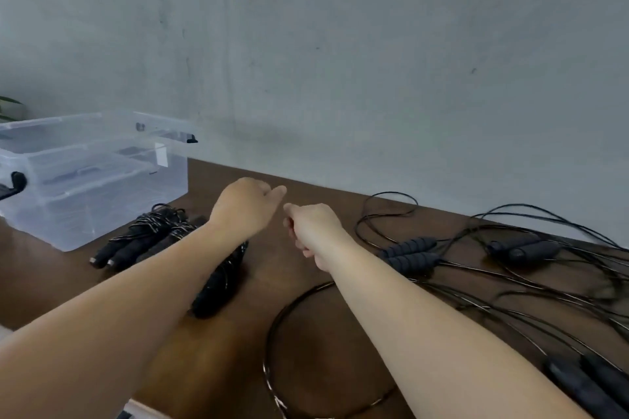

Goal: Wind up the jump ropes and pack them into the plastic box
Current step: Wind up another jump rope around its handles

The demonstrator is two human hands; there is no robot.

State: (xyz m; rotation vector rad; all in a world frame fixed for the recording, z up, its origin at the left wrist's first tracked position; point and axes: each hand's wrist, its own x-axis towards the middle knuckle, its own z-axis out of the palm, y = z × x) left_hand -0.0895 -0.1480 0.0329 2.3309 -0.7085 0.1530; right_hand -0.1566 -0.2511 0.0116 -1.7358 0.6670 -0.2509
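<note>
You're mid-wind, it seems: both hands, left hand (246, 204) and right hand (311, 224), curl at centre frame, grip unclear, so next gather the loose rope (282, 326) below; box (102, 214) waits upper left

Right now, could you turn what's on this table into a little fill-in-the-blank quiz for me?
1. The clear plastic box stands at the table's far ____ side.
2. The wound-up ropes lie on the table beside the box, not ____ it.
3. The loose ropes on the right all have ____ cords.
4. Behind the brown table rises a plain grey ____.

Missing words: left; inside; black; wall
</note>
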